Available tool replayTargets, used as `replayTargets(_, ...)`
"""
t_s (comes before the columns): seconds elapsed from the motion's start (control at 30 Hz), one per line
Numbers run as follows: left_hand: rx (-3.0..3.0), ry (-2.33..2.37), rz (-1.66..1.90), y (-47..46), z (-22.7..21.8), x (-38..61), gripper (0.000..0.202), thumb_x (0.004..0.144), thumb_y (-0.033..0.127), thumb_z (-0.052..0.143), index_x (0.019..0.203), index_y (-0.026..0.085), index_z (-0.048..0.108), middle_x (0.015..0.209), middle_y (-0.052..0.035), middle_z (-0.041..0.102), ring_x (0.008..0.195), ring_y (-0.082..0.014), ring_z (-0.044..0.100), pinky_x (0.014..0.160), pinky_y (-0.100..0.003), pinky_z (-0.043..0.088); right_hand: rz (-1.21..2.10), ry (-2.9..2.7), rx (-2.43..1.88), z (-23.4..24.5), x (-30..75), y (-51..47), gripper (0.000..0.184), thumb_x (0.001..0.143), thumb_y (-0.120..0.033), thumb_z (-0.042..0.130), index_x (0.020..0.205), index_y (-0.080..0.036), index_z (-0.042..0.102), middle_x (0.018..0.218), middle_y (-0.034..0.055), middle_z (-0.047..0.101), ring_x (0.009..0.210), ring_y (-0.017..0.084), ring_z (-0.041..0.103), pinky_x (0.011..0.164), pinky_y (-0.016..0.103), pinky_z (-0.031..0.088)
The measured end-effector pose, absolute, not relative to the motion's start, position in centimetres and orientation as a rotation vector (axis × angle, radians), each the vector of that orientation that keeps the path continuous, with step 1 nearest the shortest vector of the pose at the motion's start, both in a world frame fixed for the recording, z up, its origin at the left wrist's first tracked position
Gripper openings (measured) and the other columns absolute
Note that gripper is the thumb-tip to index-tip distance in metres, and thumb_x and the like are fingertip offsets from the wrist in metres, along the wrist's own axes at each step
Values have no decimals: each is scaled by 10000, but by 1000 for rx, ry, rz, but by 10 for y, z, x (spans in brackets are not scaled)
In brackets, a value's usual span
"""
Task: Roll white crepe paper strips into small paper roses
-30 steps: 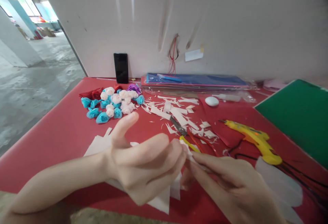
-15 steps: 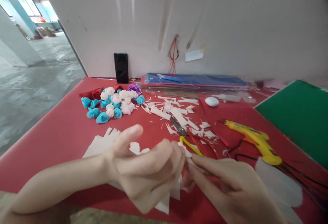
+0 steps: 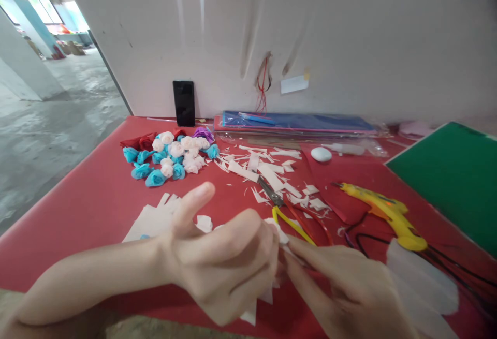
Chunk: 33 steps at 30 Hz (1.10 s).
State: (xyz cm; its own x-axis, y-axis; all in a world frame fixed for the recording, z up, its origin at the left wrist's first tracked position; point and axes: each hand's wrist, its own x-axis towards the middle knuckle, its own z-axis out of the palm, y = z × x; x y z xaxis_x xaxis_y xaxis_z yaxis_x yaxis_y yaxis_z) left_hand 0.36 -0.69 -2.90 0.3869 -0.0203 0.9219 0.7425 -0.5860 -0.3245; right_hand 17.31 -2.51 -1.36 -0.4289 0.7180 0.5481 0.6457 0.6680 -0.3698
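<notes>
Low over the near part of the table, my left hand has its fingers curled closed at one end of a small white crepe paper piece, its thumb sticking up. From the other side, my right hand pinches the same piece between thumb and fingers. Much of the paper is hidden by my fingers. Just beyond lie scissors with red and yellow handles, partly covered by paper scraps. White paper pieces rest under and behind my left forearm.
Blue, white, red and purple paper flowers are heaped at the back left. White scraps litter the middle. A yellow glue gun with black cord lies right, near a green board. A phone leans on the wall.
Both hands stay together at the white paper, with only slight finger movement. My left thumb has dipped a little to the left. Nothing else on the table has moved noticeably.
</notes>
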Motion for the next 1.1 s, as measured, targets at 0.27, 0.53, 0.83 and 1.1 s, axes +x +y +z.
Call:
replayTargets(0.27,-1903,-622,-1281,-8,-25,4,150,703,201,533,559,232,566,604,53,602,716,-160,595,894,-495,433,1,-2202,-1069,-17,169,-28,262,843,-159,383,701,-190,601,459,-2,624,364,118,574,415,200,462)
replayTargets(0.53,-1990,-622,-1322,-2,-11,3,203,726,128,497,581,211,613,669,62,607,680,-117,517,1034,-543,264,90,-2213,-1039,-16,178,-25,152,802,-140,438,803,-191,581,533,-13,670,406,104,610,462,167,492)
replayTargets(0.83,-2086,-578,-1332,-1,-9,4,173,713,130,539,604,233,626,744,70,610,708,-105,500,1026,-445,321,217,-2149,-1122,-14,178,-24,201,799,-182,445,737,-213,634,522,-15,670,409,121,621,421,172,498)
replayTargets(1.1,-2246,-721,-1300,-7,-4,3,103,738,117,558,688,179,624,791,38,582,795,-126,477,1065,-503,201,171,-2028,-1185,-18,166,-25,291,829,-351,454,678,-261,687,446,0,619,455,156,630,389,204,485)
